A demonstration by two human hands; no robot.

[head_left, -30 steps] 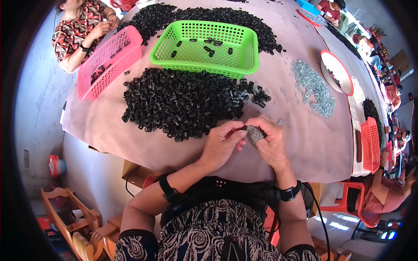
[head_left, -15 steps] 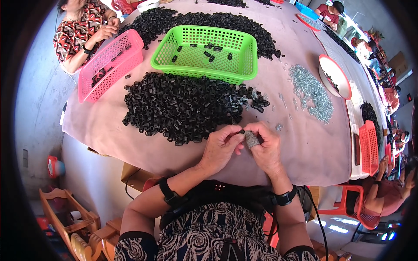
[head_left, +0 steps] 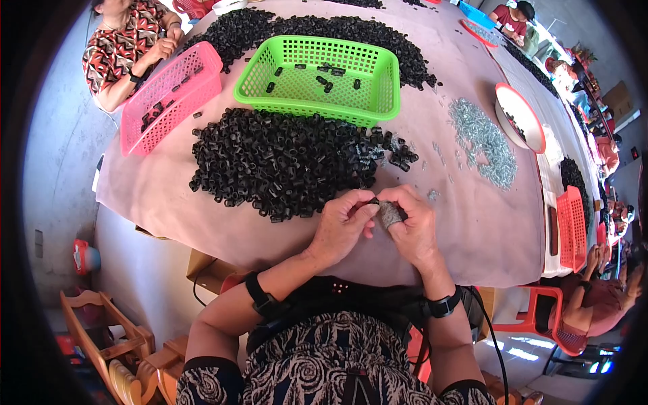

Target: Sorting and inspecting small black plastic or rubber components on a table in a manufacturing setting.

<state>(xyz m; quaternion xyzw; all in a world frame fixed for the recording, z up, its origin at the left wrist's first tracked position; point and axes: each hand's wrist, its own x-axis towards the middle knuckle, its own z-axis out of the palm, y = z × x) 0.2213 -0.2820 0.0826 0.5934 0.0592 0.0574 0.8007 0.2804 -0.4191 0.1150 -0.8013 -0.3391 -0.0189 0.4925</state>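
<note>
Both hands meet at the near side of the table, just right of a big heap of small black plastic parts. My left hand pinches a small black plastic part between thumb and forefinger. Close against it, my right hand is closed, its fingertips turned towards the left ones. A grey wrap covers one of its digits; what it grips is hidden. Metal springs lie among the black parts at the heap's right edge. A larger scatter of small silvery pieces spreads farther right.
Behind the heap stands a green basket with several black parts inside. A pink basket is to its left, near another person. At right are a red-rimmed bowl and a red basket. More black parts lie at the back.
Both hands stay together at the same place, with only a very slight shift of the fingers. The piles and baskets are unchanged.
</note>
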